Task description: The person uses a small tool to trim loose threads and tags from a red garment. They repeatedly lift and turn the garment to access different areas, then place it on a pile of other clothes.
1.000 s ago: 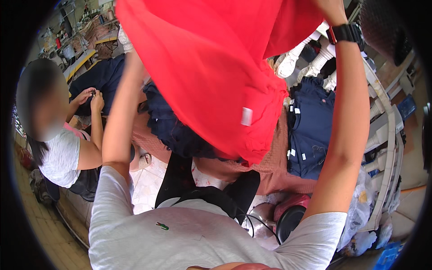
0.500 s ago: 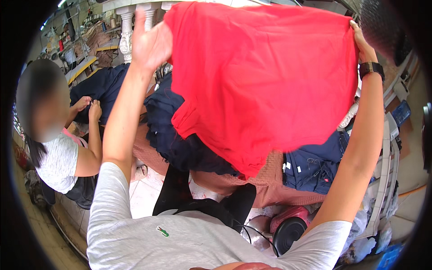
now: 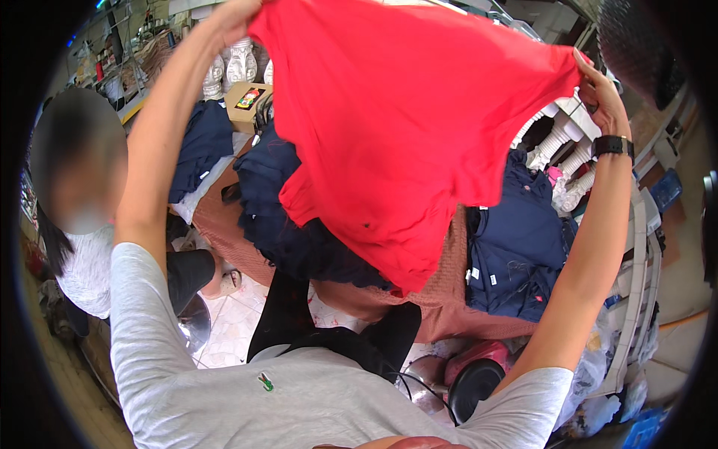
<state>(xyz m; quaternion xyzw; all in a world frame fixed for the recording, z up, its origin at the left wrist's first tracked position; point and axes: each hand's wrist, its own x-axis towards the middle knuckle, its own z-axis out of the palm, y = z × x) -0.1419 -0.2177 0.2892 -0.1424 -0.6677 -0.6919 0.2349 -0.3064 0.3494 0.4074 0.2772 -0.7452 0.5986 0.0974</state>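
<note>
- Now the red cloth (image 3: 389,112) is lifted up near dark blue clothes (image 3: 516,247); its top is spread, but its low end is bunched.
- Right hand (image 3: 604,96) pinches one corner; left hand (image 3: 228,22) is at another, but I cannot tell its grip.
- Brown box (image 3: 241,118): its inside is hidden.

Left grip (image 3: 233,21) and right grip (image 3: 604,96) hold up red cloth (image 3: 396,112) near navy garments (image 3: 516,243).

The fisheye view looks down from the wearer's head, near and above the brown cloth (image 3: 445,305), facing out across it
</note>
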